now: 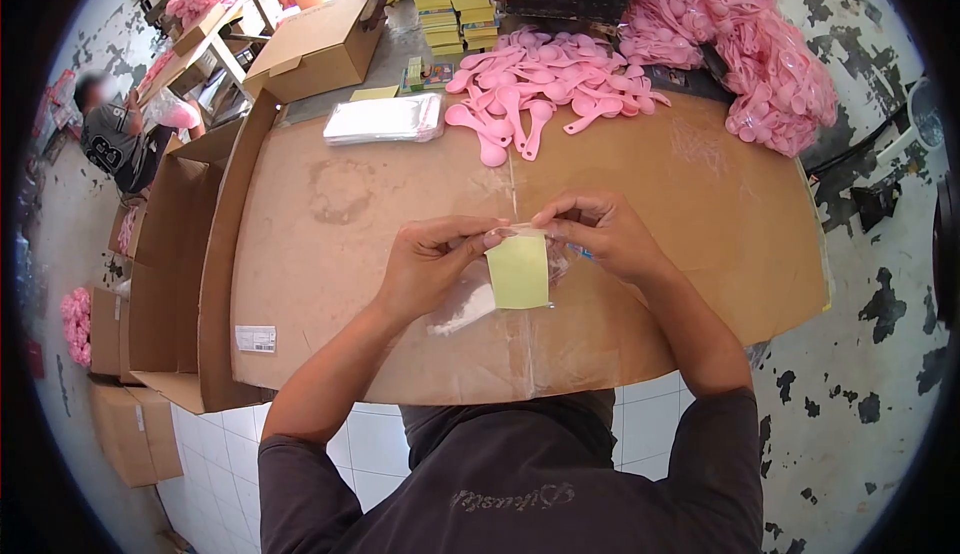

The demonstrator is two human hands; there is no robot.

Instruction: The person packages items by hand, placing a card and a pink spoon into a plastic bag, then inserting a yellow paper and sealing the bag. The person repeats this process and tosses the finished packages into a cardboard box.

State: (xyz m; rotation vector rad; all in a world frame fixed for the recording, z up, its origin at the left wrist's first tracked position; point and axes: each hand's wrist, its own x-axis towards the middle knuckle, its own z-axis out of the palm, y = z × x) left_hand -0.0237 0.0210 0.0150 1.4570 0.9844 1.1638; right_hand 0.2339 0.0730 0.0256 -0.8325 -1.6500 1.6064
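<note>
1. While I look down through the head camera, my left hand [430,266] and my right hand [603,234] meet above the middle of a wide brown cardboard sheet [330,254] that covers the worktop.
2. Both hands pinch the top edge of a small clear plastic bag [522,229]. Thumb and forefinger of each are closed on it and the other fingers are curled, with the left hand at the left corner and the right hand at the right.
3. A pale yellow rectangular paper card [518,272] hangs upright at the bag, just below my fingertips and between my two hands.
4. A crumpled white scrap [465,309] lies on the sheet just under my left hand; I cannot tell what it is.
5. Well beyond my hands, at the far edge of the sheet, lies a loose pile of pink plastic spoons [545,79]. A flat stack of clear bags [385,119] lies to its left and a heap of bagged pink spoons [765,64] to its right.
6. Farther back stands a closed brown cardboard box [315,49], and a seated person [118,139] is at the far left.
</note>
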